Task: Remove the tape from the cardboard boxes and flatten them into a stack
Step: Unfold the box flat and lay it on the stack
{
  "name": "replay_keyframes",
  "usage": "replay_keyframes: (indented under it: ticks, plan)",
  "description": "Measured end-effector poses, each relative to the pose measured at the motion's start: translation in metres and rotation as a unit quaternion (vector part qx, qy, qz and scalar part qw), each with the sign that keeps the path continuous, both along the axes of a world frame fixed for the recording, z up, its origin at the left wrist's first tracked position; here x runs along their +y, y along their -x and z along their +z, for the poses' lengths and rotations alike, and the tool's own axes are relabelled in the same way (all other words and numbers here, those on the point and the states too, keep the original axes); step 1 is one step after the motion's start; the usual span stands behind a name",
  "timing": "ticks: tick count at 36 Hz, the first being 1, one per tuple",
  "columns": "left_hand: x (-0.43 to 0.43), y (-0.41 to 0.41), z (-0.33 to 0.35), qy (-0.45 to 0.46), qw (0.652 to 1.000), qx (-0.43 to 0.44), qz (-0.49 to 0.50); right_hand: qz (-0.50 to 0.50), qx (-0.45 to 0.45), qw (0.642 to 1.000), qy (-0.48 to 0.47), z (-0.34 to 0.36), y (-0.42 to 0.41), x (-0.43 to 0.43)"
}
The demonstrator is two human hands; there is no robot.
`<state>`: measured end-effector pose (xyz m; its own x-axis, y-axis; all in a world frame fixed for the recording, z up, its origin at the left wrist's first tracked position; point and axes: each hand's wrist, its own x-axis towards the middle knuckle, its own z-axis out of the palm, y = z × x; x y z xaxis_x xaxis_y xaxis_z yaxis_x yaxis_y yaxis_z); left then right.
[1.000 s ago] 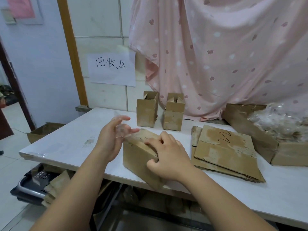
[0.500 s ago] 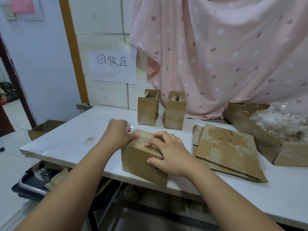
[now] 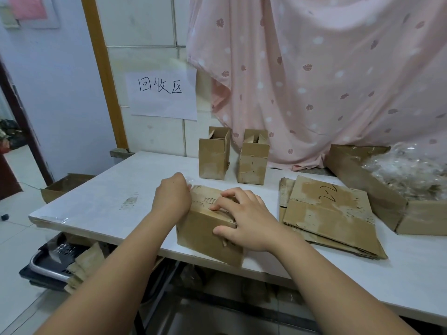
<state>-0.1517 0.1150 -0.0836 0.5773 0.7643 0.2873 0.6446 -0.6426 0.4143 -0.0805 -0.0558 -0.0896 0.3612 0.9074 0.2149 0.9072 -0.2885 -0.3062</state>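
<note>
Down at the desk's (image 3: 101,189) near edge, the cardboard box (image 3: 205,235) lies under both hands, left hand (image 3: 173,198) curled at its far-left corner, right hand (image 3: 246,220) pressing flat, fingers spread.

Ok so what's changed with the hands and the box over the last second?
The left hand, which was lifted off the box pinching a strip of clear tape, has come down against the far left end of the box; whether it still holds tape is unclear. The box now lies flatter on the table. The right hand stays pressed on top. The two upright boxes and the flattened stack have not moved.
</note>
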Motion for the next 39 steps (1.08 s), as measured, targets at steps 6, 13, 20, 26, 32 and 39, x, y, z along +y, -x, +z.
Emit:
replay_keyframes:
  ticks: [6,13,20,26,32,39]
  plan:
    - [0.010,0.003,0.002,0.123,0.991,-0.058,0.006,0.008,0.009,1.000,-0.002,0.000,-0.001,-0.002]
    - [0.029,0.028,-0.014,0.363,0.905,-0.180,-0.129,0.038,0.058,0.998,0.009,0.004,-0.009,-0.009]
    - [0.021,0.012,-0.035,0.437,0.860,-0.241,-0.108,0.037,0.068,0.997,-0.005,0.004,-0.006,-0.013]
    - [0.028,0.011,-0.035,0.712,0.585,-0.368,-0.123,0.047,0.067,0.997,-0.002,0.002,-0.006,-0.016]
    - [0.034,0.012,-0.023,0.571,0.733,-0.342,-0.139,0.044,0.057,0.997,-0.002,0.001,-0.007,-0.015]
    - [0.025,0.020,0.011,0.289,0.877,-0.368,-0.110,0.035,0.054,0.998,-0.003,0.001,-0.006,-0.013]
